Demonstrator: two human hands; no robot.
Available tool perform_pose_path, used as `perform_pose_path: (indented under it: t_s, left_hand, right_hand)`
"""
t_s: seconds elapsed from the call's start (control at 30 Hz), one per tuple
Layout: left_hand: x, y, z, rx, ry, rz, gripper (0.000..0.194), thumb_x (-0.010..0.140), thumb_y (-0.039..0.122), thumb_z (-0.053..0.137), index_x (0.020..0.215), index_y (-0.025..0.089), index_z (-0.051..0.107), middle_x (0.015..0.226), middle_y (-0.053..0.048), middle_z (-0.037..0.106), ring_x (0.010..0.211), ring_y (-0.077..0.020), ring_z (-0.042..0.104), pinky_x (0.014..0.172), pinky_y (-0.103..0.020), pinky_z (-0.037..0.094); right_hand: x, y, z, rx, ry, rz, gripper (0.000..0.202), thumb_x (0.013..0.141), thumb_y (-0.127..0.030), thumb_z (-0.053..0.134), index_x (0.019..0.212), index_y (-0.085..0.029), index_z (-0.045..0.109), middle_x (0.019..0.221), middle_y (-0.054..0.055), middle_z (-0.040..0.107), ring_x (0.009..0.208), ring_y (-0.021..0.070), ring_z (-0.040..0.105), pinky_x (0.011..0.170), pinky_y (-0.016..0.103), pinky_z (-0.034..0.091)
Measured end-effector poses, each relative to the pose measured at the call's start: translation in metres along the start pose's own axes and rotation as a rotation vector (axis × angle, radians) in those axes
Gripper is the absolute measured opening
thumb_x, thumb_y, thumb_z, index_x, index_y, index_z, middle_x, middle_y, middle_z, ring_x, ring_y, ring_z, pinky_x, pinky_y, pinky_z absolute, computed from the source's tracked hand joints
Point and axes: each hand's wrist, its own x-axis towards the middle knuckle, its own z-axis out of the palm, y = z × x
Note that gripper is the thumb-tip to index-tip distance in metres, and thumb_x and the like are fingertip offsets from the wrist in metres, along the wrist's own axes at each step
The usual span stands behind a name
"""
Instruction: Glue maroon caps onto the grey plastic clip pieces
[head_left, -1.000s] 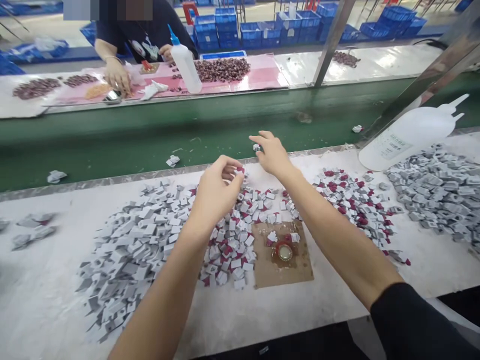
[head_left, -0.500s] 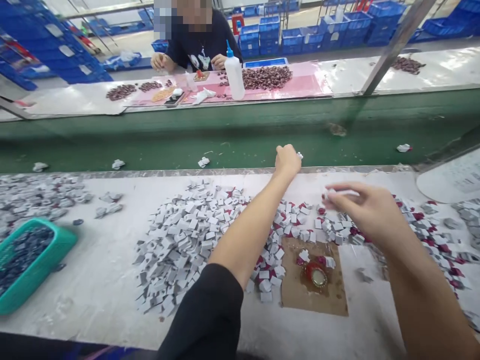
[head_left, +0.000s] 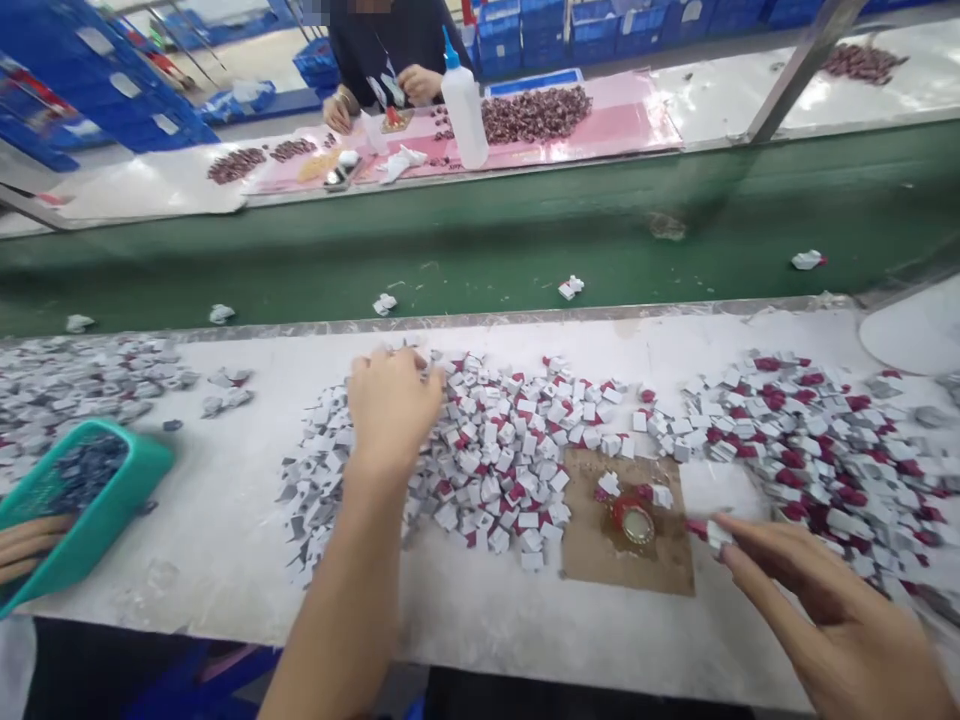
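My left hand [head_left: 391,400] is over the upper part of the pile of grey-white pieces [head_left: 487,440], its fingers curled down among them; what they hold, if anything, is hidden. My right hand [head_left: 810,585] pinches a small white piece with a red part [head_left: 718,537] between thumb and fingertips, right of the brown cardboard square [head_left: 600,560]. On the cardboard stand a round red cap with a metallic centre [head_left: 637,524] and two small white pieces beside it. Another pile of white and red pieces [head_left: 795,430] lies beyond my right hand.
At the left, another person's hand [head_left: 30,545] reaches into a teal basket [head_left: 142,470] of dark pieces. A green belt [head_left: 480,235] carries several white pieces. Across it, a person sits behind a white bottle [head_left: 465,120] and brown pieces [head_left: 536,115].
My left hand has moved from the belt's edge back to the pile, and a white piece now lies on the belt. My right hand has come down nearer. Another person's hand has appeared in the basket.
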Motion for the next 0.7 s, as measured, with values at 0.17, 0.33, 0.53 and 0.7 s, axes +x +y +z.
perform_pose_path:
  t_s: [0.17,0.33,0.53,0.7]
  left_hand:
    - [0.009,-0.011,0.022,-0.038,-0.016,0.015,0.039,0.096,0.055,0.079,0.075,0.026,0.065,0.107,-0.021,0.078,0.153,-0.0617,0.050,0.124,-0.083,0.038]
    - [0.015,-0.009,0.026,-0.084,-0.040,0.048,0.061,0.090,0.077,0.080,0.068,0.023,0.066,0.114,-0.025,0.082,0.162,-0.0670,0.044,0.120,-0.082,0.030]
    - [0.005,0.003,0.014,-0.203,-0.040,0.022,0.045,0.087,0.069,0.085,0.085,0.028,0.067,0.110,-0.014,0.085,0.151,-0.0584,0.060,0.118,-0.072,0.045]
    - [-0.035,0.018,-0.002,-0.547,-0.198,0.022,0.044,0.085,0.066,0.094,0.103,0.033,0.073,0.102,-0.005,0.085,0.105,-0.0389,0.083,0.090,-0.053,0.065]
  right_hand:
    - [0.002,-0.032,0.011,0.084,-0.085,-0.015,0.019,0.108,-0.039,0.083,0.120,-0.035,0.097,0.105,0.008,0.087,0.086,0.0242,0.083,0.060,0.030,0.065]
    - [-0.002,-0.044,0.024,0.110,-0.124,-0.073,0.022,0.112,-0.029,0.078,0.125,-0.036,0.094,0.105,0.006,0.085,0.093,0.0252,0.085,0.075,0.036,0.070]
    - [0.000,-0.046,0.030,0.093,-0.147,-0.179,0.026,0.113,-0.017,0.073,0.128,-0.030,0.090,0.104,0.007,0.084,0.091,0.0246,0.083,0.074,0.037,0.069]
    - [0.003,-0.049,0.027,0.122,-0.173,-0.109,0.021,0.113,-0.022,0.075,0.124,-0.029,0.092,0.102,0.007,0.083,0.085,0.0226,0.080,0.071,0.035,0.067]
